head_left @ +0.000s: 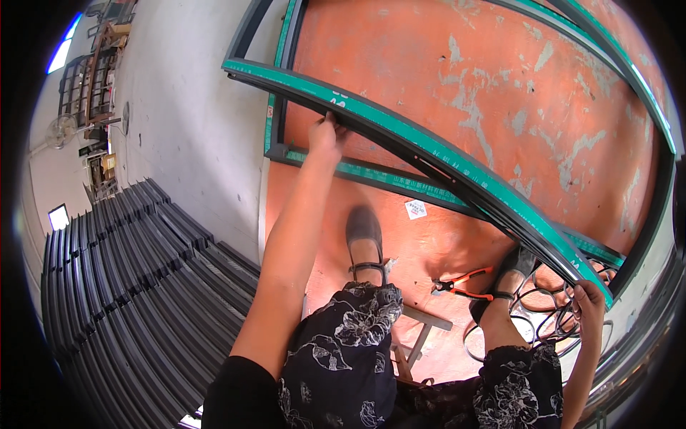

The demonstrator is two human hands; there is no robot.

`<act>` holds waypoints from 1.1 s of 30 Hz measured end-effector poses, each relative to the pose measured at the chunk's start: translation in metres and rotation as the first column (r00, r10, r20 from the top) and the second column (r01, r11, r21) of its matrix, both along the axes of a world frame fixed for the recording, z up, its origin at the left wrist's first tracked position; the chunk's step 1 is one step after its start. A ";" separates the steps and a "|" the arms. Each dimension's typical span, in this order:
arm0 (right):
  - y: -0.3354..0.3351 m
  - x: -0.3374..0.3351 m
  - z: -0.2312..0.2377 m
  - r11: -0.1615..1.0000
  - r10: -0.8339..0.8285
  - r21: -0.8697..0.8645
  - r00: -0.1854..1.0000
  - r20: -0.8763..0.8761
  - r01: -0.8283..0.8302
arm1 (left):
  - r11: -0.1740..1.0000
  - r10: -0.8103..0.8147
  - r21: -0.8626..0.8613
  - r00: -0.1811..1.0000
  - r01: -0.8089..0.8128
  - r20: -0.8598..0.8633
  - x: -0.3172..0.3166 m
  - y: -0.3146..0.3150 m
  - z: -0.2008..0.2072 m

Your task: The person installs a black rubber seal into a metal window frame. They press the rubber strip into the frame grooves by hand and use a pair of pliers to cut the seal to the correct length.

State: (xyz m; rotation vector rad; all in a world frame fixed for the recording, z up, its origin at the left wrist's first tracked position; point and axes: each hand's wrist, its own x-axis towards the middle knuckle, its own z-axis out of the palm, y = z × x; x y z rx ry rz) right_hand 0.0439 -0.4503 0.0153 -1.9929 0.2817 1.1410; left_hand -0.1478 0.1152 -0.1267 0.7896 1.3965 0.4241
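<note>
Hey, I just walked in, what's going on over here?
Someone is handling a long frame with a green face and dark sides. Their left hand is at its near edge toward the left end, and their right hand grips the right end. Another green-faced frame lies partly behind it. Orange-handled pliers and black loops are on the floor near the right foot, with dark bars stacked off to the left.

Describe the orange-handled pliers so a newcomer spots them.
Start at the long green-and-black bar held by the left hand and right hand. Below it, on the orange-red floor, look left of the black right shoe. The metal pliers lie there, their two spread orange handles unlike the black shoe or white label.
</note>
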 end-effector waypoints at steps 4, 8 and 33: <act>0.007 0.005 0.004 0.999 0.021 -0.027 1.000 0.006 -0.021 | 0.991 -0.012 -0.129 0.971 0.044 0.240 -0.008 -0.015 0.011; 0.002 -0.004 -0.005 1.000 -0.014 -0.010 0.999 0.042 0.014 | 0.998 -0.035 -0.048 0.993 0.040 0.109 -0.001 -0.012 0.004; -0.003 -0.001 -0.014 0.983 0.183 -0.061 0.961 0.207 -0.174 | 0.919 -0.013 -0.356 0.913 0.172 0.408 -0.007 -0.048 0.015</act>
